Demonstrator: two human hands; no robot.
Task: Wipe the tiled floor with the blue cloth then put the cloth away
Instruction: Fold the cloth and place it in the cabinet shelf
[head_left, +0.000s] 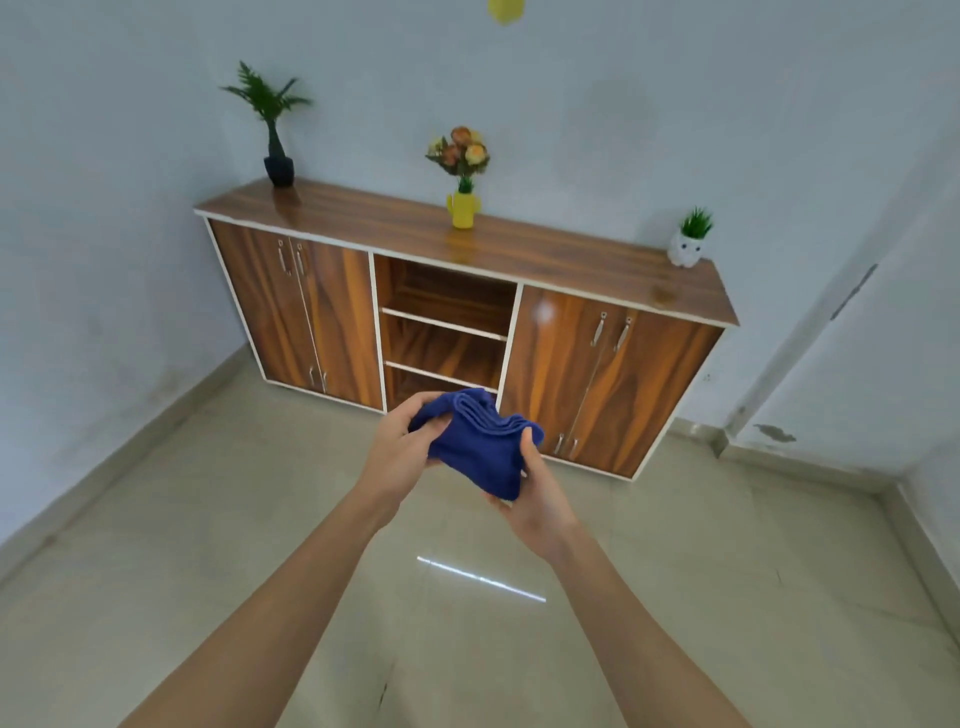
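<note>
The blue cloth (480, 441) is folded into a thick bundle and held in the air in front of me, above the beige tiled floor (208, 519). My left hand (402, 447) grips its left end with the fingers curled over the top. My right hand (537, 499) holds the right end from below, thumb pressed on the fabric. Both arms are stretched forward at about waist height. The cloth hangs in front of the lowest open shelf of the wooden cabinet (571, 260).
The cabinet stands against the far wall, with shut doors left (301, 312) and right (608, 374) and open shelves (444, 325) in the middle. On top stand a dark-potted plant (275, 124), a yellow flower vase (462, 208) and a small white pot (688, 244).
</note>
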